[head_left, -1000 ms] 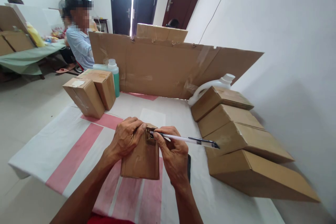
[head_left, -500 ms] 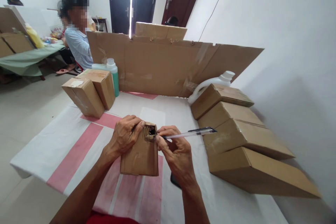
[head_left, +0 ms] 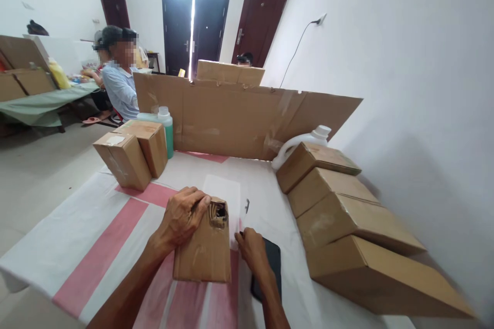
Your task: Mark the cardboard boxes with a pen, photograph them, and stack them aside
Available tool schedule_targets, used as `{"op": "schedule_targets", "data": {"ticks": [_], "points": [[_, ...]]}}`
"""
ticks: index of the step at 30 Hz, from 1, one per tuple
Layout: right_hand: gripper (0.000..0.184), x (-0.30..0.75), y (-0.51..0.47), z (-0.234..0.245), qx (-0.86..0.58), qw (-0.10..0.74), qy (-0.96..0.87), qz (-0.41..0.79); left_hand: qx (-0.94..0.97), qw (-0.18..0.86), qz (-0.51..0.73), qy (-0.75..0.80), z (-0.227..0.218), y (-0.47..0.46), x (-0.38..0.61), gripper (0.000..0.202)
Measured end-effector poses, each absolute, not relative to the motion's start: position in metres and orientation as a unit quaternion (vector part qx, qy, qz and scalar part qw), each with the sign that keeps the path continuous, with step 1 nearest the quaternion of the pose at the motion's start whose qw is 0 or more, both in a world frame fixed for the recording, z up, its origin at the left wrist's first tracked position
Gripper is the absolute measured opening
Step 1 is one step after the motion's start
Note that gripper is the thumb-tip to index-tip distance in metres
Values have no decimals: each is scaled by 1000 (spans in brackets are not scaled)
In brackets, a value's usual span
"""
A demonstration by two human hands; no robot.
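Observation:
A small cardboard box (head_left: 203, 254) stands on the cloth in front of me, with a ragged hole in its upper right corner. My left hand (head_left: 183, 218) is closed over the box's top left edge, thumb beside the hole. To the right of the box, my right hand (head_left: 251, 247) is closed on a pen (head_left: 242, 218), low over the cloth. The pen has a clear barrel and points away from me, its dark clip end farthest off. A dark phone (head_left: 275, 259) lies partly under my right wrist.
Several cardboard boxes (head_left: 358, 247) line the table's right side, a white jug (head_left: 297, 141) behind them. Two boxes (head_left: 123, 159) and a green-liquid bottle (head_left: 169, 133) stand at left. A cardboard panel (head_left: 224, 118) closes the back. A person (head_left: 119, 82) sits beyond.
My right hand has moved the pen down and away from the hole, turning it to point forward. More of the phone shows. My left hand stays on the box; the view has tilted up.

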State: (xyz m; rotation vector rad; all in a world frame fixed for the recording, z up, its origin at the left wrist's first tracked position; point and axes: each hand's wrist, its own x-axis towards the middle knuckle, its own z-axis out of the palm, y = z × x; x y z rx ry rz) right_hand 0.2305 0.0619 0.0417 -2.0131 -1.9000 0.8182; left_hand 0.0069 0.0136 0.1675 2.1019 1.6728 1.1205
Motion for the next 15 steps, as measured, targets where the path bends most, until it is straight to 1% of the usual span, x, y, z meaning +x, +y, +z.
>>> {"op": "schedule_targets", "data": {"ticks": [3,4,7,9,12,15], "points": [[14,224,58,33,-706,72,-655,259,717,116,388,567,166,13,7,35],[14,224,55,35,-707,61,-656,259,718,116,388,566,165,13,7,35],[29,238,39,42,-706,63,-661,245,717,114,390,566,165,13,6,35],[35,253,23,44,-736,66,-646,191,715,116,392,566,165,13,6,35],[47,277,3,35,-801,40,-585,124,713,114,398,566,165,11,7,34],[59,293,-1,23,-819,39,-549,163,715,105,402,563,164,10,8,33]]}}
